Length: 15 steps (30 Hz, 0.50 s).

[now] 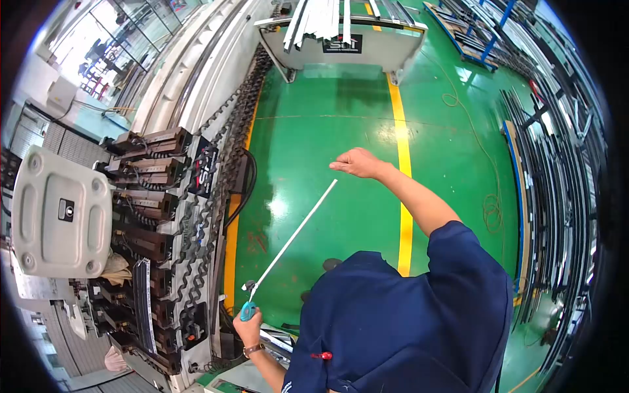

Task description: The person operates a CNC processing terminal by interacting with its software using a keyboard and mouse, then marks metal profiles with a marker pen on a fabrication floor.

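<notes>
My left hand (247,325), with a watch on the wrist, grips the teal handle (247,310) of a tool low in the view. A long thin white rod (295,232) runs from that handle up and to the right over the green floor. Its far tip ends just below my right hand (357,162). That hand is stretched out ahead with the fingers curled shut, and a small gap shows between it and the rod tip. My navy shirt (406,314) fills the lower right.
A long machine (164,196) with dark clamps, cable chains and a grey housing (62,209) runs along the left. A grey cart (341,42) loaded with metal profiles stands ahead. Racks of long profiles (557,164) line the right. A yellow line (401,150) crosses the green floor.
</notes>
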### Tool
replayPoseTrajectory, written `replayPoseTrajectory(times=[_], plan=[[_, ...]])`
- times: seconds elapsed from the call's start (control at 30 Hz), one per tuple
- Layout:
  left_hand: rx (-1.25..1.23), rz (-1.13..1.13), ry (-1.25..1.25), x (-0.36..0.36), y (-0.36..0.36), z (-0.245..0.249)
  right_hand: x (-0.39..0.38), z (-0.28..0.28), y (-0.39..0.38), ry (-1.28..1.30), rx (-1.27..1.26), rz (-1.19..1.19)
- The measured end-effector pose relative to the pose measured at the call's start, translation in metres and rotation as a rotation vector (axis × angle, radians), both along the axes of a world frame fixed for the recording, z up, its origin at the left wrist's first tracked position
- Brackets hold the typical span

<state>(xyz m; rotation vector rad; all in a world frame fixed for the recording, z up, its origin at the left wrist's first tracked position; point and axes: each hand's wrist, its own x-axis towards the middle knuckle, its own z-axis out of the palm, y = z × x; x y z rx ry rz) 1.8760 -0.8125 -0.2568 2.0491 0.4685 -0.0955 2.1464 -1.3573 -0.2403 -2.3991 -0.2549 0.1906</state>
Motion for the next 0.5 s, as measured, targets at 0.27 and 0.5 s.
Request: replayPoseTrajectory(times=[0.27,0.5], plan=[[0.013,0.03,0.045,0.013,-0.016,0.02,-0.011,-0.018,0.0,-0.098,-0.135,0.037],[-0.049,-0.063,0.104,0.012,-0.01,0.019,-0.002,-0.024,-0.005,-0.159,-0.395,0.123]])
